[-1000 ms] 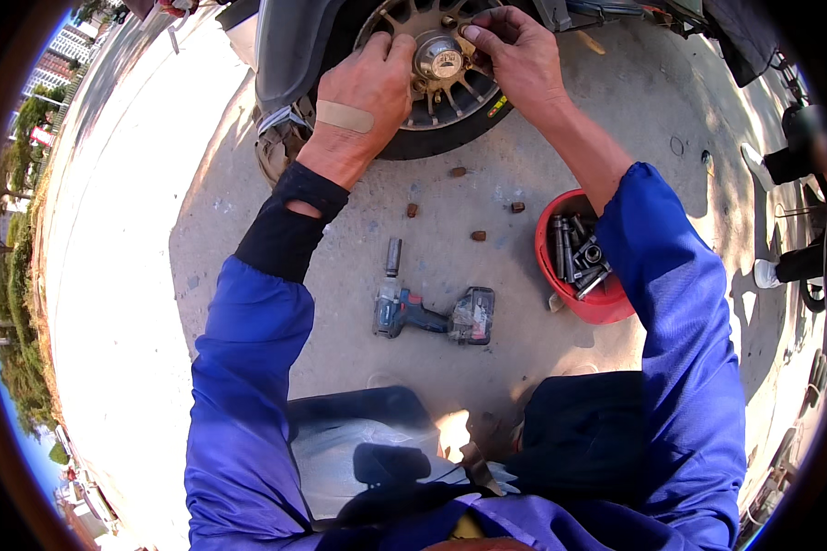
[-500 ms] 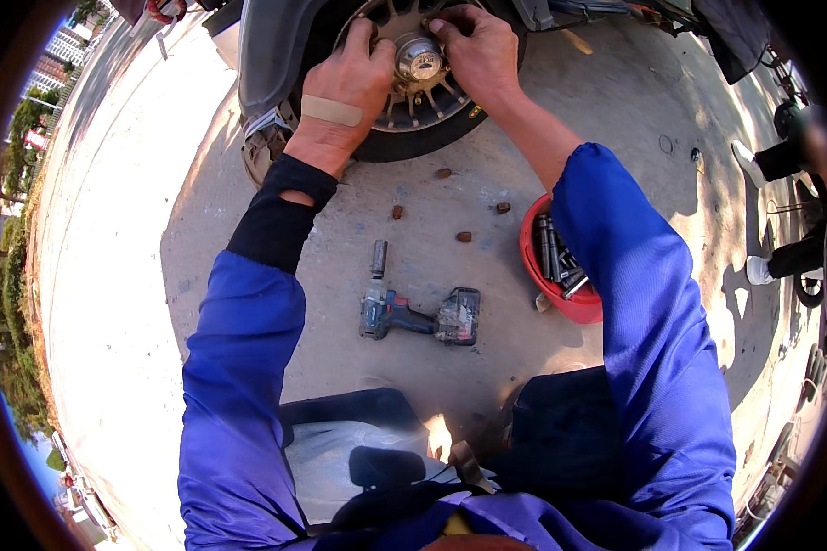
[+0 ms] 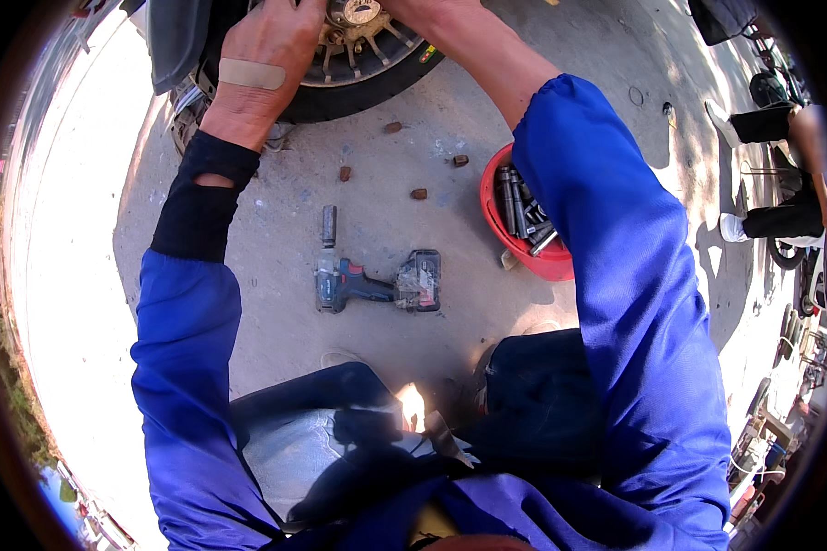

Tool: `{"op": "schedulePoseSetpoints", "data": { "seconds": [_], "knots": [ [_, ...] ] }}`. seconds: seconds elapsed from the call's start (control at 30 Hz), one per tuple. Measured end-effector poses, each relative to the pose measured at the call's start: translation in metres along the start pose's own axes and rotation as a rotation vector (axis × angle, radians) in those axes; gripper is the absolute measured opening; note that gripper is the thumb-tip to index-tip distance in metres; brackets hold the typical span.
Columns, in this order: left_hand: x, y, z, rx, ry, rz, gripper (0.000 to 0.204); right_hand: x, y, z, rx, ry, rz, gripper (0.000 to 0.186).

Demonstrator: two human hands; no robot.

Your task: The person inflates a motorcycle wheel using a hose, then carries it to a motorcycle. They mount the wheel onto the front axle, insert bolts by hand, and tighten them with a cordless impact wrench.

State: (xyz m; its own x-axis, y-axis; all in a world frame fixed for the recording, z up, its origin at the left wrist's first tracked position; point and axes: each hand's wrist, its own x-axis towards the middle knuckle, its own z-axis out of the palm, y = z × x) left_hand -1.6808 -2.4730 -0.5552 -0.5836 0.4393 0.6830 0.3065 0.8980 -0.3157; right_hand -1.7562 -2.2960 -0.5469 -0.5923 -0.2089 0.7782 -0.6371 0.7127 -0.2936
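Observation:
My left hand [image 3: 271,55], with a bandage strip across its back, reaches up to the left side of a spoked wheel [image 3: 377,50]. My right hand [image 3: 436,11] is on the other side of the round metal hub cap [image 3: 360,11]. The top edge of the picture cuts off the fingertips of both hands, so their grip is hidden. On the ground below the black tyre [image 3: 363,103] lie several rusty lug nuts [image 3: 419,194]. A cordless impact wrench [image 3: 368,286] rests on its side nearer to me, a long socket [image 3: 329,225] on its nose.
Beside my right forearm stands a red bucket [image 3: 489,207] holding several metal sockets [image 3: 515,202]. Grey bodywork [image 3: 176,41] hangs left of the wheel. My knees [image 3: 317,404] are bent at the near side. At the far right, another person's legs [image 3: 772,220] show.
The view has shifted, so the wheel, nuts, impact wrench and bucket appear higher and further left. My hands stay at the wheel, their fingers now mostly beyond the top edge.

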Motion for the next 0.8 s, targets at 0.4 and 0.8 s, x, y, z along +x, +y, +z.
{"op": "schedulePoseSetpoints", "data": {
  "seconds": [0.4,0.8],
  "knots": [
    [0.013,0.001,-0.003,-0.061,-0.04,-0.021,0.023,-0.015,0.008,-0.002,0.185,-0.093,0.164,0.037],
    [-0.034,0.016,0.03,-0.198,-0.019,0.085,0.021,-0.058,0.099,-0.063,0.097,-0.209,-0.016,0.035]
  ]
}}
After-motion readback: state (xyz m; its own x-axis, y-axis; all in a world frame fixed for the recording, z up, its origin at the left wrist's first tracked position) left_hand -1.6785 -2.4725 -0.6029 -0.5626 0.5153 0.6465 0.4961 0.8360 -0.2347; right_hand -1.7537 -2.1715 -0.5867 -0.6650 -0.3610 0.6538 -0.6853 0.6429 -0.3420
